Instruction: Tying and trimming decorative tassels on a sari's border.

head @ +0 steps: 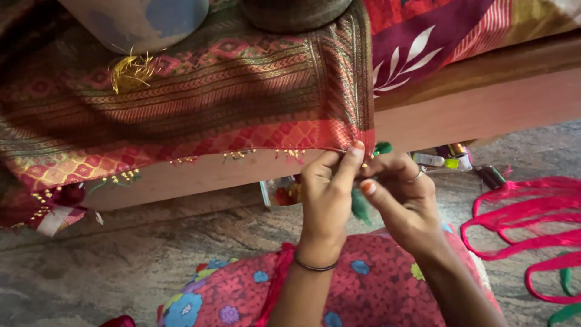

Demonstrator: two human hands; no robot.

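Head view: both hands (363, 181) pinch woven, bead-edged red fabric (242, 103) and green thread (361, 206).

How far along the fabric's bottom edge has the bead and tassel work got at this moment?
Done: small gold bead clusters hang along the red woven fabric's lower edge, from the far left up to near the corner. In hand: the left hand and right hand pinch that corner, working green thread. Left: cannot tell; the edge ends at this corner. Pink thread lies unused on the floor.
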